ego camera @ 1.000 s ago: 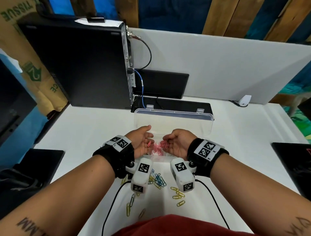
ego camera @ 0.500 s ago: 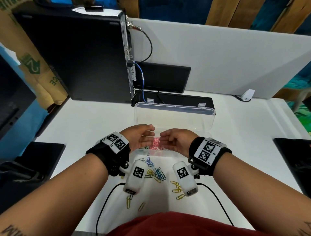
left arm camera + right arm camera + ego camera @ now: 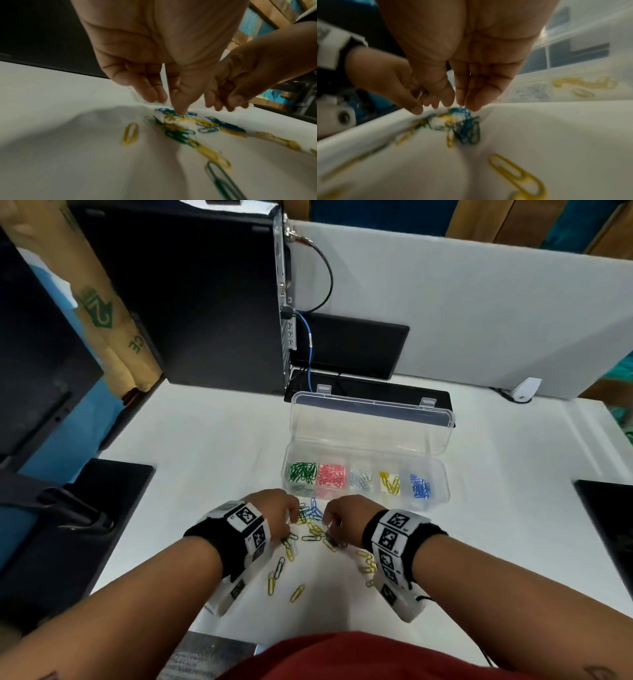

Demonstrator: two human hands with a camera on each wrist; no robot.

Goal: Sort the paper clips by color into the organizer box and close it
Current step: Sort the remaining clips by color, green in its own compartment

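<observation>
Head view: white table [image 3: 212,446]; clear organizer box [image 3: 364,498] at 12 o'clock from the hands, lid [image 3: 371,424] raised, five compartments holding, left to right, green clips [image 3: 302,472], pink clips [image 3: 331,475], pale clips [image 3: 360,479], yellow clips [image 3: 389,483] and blue clips [image 3: 420,486]. Loose pile of clips [image 3: 310,527] on the table at 6 o'clock from the box, between left hand [image 3: 274,513] and right hand [image 3: 344,518]; strays trail toward 6 o'clock. Left wrist view: left hand [image 3: 164,56], fingers pointing down and loosely spread, thumb tip touching the pile [image 3: 178,121]; nothing gripped. Right hand [image 3: 236,81] at 3 o'clock, fingers curled; contents cannot be told. Right wrist view, blurred: right hand [image 3: 464,60], fingers hanging close together just above the pile [image 3: 460,124]; whether it holds a clip cannot be told.
</observation>
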